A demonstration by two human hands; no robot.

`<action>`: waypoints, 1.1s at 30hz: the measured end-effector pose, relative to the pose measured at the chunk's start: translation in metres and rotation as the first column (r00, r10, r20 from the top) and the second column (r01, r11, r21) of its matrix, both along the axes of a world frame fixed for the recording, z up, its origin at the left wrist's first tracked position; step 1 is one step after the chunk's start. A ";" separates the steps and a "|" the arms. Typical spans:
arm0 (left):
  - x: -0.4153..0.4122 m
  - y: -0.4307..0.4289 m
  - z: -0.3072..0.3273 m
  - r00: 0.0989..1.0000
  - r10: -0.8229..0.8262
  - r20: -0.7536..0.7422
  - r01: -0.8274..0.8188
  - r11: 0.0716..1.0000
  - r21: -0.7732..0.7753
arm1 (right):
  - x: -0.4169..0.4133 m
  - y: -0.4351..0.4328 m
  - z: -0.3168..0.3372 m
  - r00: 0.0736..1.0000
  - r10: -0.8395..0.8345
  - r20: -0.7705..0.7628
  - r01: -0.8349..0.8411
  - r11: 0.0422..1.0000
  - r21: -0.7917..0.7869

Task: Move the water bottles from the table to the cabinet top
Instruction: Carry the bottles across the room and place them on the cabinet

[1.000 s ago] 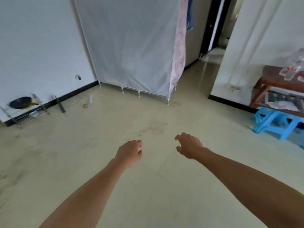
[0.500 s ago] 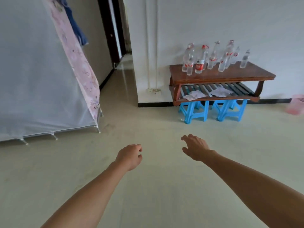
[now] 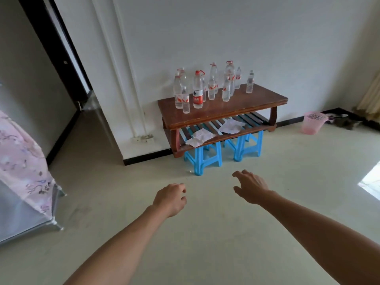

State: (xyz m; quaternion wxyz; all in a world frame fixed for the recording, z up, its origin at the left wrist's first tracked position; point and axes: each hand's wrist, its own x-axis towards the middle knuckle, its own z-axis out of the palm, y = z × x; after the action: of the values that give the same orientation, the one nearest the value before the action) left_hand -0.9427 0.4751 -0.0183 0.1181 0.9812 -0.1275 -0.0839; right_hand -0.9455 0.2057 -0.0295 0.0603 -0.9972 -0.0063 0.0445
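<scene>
My left hand [image 3: 170, 199] hangs with fingers [image 3: 181, 188] loosely curled, my right hand [image 3: 249, 187] with fingers [image 3: 240, 175] spread, both empty. The water bottles [image 3: 198, 91] stand clustered on the wooden desk [image 3: 236, 105] ahead.

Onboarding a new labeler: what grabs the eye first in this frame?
The cluster of clear water bottles standing on the brown wooden table against the white wall, with two blue stools under it. In front, the left hand and right hand reach out empty over the floor.
</scene>
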 end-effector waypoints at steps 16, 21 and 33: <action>0.377 -0.030 -0.010 0.995 0.100 -0.011 -0.101 0.993 -0.058 | 0.400 -0.030 0.005 0.995 0.099 0.014 -0.099 0.994 0.045; 0.518 -0.030 -0.002 0.996 0.086 0.027 -0.082 0.989 -0.125 | 0.526 -0.033 -0.002 0.999 0.052 -0.004 -0.052 0.993 0.102; 0.770 -0.104 0.027 0.983 0.067 0.169 -0.034 0.981 -0.191 | 0.741 -0.096 0.000 0.997 -0.021 -0.072 0.030 0.992 0.124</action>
State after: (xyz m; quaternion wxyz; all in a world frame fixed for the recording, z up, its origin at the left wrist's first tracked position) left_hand -0.1724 0.3708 0.0087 0.2005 0.9722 -0.1199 0.0180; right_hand -0.2041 0.1095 -0.0297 0.1234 -0.9892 0.0059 0.0785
